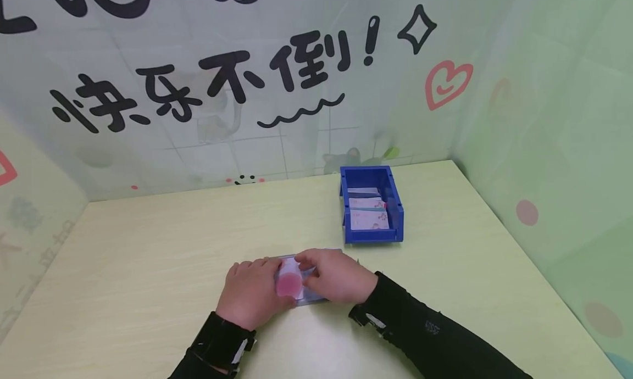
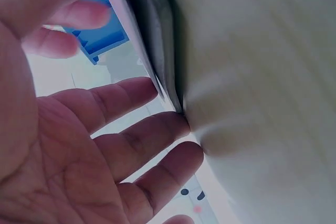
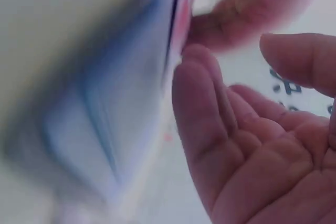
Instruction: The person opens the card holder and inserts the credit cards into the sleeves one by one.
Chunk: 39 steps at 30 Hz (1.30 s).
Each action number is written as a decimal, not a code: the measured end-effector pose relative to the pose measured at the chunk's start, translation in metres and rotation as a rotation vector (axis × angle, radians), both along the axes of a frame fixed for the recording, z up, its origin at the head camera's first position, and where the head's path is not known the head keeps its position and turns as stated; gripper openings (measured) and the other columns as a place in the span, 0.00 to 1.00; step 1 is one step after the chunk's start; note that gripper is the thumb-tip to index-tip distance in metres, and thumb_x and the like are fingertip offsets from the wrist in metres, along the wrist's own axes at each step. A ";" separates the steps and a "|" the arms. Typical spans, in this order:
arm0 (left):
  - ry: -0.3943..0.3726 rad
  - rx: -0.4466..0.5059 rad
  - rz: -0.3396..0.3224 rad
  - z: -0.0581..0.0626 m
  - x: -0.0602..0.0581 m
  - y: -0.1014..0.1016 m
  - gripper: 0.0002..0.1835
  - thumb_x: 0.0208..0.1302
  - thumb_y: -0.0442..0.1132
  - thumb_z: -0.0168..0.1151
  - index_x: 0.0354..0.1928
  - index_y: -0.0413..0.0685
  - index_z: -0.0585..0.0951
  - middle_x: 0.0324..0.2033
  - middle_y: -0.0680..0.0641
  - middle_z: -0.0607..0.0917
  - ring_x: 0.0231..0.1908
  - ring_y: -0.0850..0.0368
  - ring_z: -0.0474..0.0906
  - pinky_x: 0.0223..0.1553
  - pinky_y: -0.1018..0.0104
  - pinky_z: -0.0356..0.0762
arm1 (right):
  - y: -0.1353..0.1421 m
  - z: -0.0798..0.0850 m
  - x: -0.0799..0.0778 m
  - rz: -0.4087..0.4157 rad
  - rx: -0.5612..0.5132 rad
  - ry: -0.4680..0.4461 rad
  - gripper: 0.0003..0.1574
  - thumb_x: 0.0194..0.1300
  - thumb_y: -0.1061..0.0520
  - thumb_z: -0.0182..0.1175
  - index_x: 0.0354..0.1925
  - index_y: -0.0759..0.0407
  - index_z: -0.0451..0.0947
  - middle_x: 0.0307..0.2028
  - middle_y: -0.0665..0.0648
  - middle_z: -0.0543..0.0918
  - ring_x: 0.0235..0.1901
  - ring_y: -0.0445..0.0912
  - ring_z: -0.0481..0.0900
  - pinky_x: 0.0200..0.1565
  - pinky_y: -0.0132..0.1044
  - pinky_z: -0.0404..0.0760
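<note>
A flat, grey see-through case (image 1: 314, 297) lies on the table, partly covered by both hands. On its left part is a white card (image 1: 300, 294) with a round pink patch (image 1: 289, 285). My left hand (image 1: 254, 291) grips the left end, thumb along the near edge and fingers toward the far edge. In the left wrist view its fingertips (image 2: 176, 124) meet the edge of the grey case (image 2: 160, 30). My right hand (image 1: 338, 274) is over the right part, fingers loosely bent beside the card. In the right wrist view its thumb stands apart from the fingers (image 3: 197, 103), with nothing between them.
A blue bin (image 1: 374, 236) holding several white and pink cards (image 1: 368, 219) stands behind the right hand. The pale wood table (image 1: 163, 258) meets a printed cloth backdrop (image 1: 222, 159) at the back and a green cloth side (image 1: 554, 165) on the right.
</note>
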<state>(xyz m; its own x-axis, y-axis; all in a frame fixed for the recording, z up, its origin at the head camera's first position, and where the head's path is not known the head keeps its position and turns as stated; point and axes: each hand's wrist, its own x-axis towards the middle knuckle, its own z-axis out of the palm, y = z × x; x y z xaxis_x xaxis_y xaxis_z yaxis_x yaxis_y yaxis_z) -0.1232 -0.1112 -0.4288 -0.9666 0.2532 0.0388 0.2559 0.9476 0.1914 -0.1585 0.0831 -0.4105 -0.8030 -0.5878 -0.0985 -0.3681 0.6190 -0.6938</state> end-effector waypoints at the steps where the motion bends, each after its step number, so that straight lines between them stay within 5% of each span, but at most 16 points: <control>1: -0.005 -0.001 0.005 0.000 0.000 0.000 0.42 0.38 0.64 0.71 0.55 0.49 0.77 0.48 0.47 0.81 0.46 0.45 0.72 0.50 0.41 0.65 | 0.003 0.004 -0.002 -0.025 -0.004 0.013 0.20 0.63 0.58 0.58 0.54 0.58 0.75 0.43 0.50 0.82 0.41 0.37 0.76 0.44 0.37 0.78; 7: -0.031 0.010 0.028 -0.001 -0.001 0.002 0.42 0.37 0.63 0.72 0.56 0.50 0.77 0.47 0.48 0.81 0.45 0.46 0.71 0.52 0.40 0.63 | 0.044 0.023 -0.028 -0.279 0.010 0.170 0.03 0.64 0.55 0.59 0.37 0.52 0.77 0.29 0.47 0.79 0.28 0.42 0.74 0.30 0.36 0.78; 12: -0.037 0.019 0.028 0.002 -0.001 0.002 0.41 0.37 0.62 0.72 0.56 0.50 0.76 0.48 0.47 0.80 0.46 0.46 0.71 0.52 0.40 0.62 | 0.073 0.021 -0.057 -0.387 0.177 0.321 0.11 0.63 0.58 0.58 0.44 0.60 0.78 0.38 0.55 0.81 0.36 0.46 0.76 0.39 0.43 0.79; 17: -0.038 0.026 0.033 0.002 0.001 0.001 0.41 0.38 0.62 0.71 0.56 0.50 0.77 0.48 0.47 0.80 0.46 0.45 0.70 0.53 0.38 0.62 | 0.076 0.015 -0.078 -0.335 0.363 0.356 0.18 0.65 0.59 0.55 0.51 0.64 0.78 0.47 0.61 0.81 0.49 0.53 0.74 0.53 0.50 0.74; 24: -0.028 0.025 0.023 0.001 0.001 0.000 0.41 0.38 0.62 0.71 0.56 0.51 0.77 0.49 0.47 0.80 0.47 0.45 0.70 0.52 0.38 0.62 | 0.073 0.009 -0.090 -0.271 0.618 0.471 0.13 0.65 0.57 0.53 0.43 0.59 0.82 0.37 0.62 0.84 0.35 0.54 0.77 0.44 0.52 0.79; 39: -0.052 0.007 0.031 0.002 0.001 0.001 0.41 0.39 0.64 0.69 0.57 0.52 0.76 0.52 0.45 0.78 0.52 0.44 0.68 0.53 0.36 0.61 | 0.074 0.000 -0.098 -0.280 0.668 0.476 0.12 0.63 0.53 0.57 0.38 0.59 0.83 0.32 0.61 0.82 0.31 0.54 0.75 0.35 0.53 0.81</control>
<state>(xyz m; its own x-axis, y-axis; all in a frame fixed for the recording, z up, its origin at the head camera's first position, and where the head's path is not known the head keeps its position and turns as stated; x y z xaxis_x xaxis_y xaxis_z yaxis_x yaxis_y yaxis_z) -0.1223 -0.1102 -0.4268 -0.9748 0.2227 -0.0101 0.2157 0.9536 0.2100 -0.2563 0.1573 -0.4103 -0.9531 -0.3012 0.0304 -0.3001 0.9532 0.0362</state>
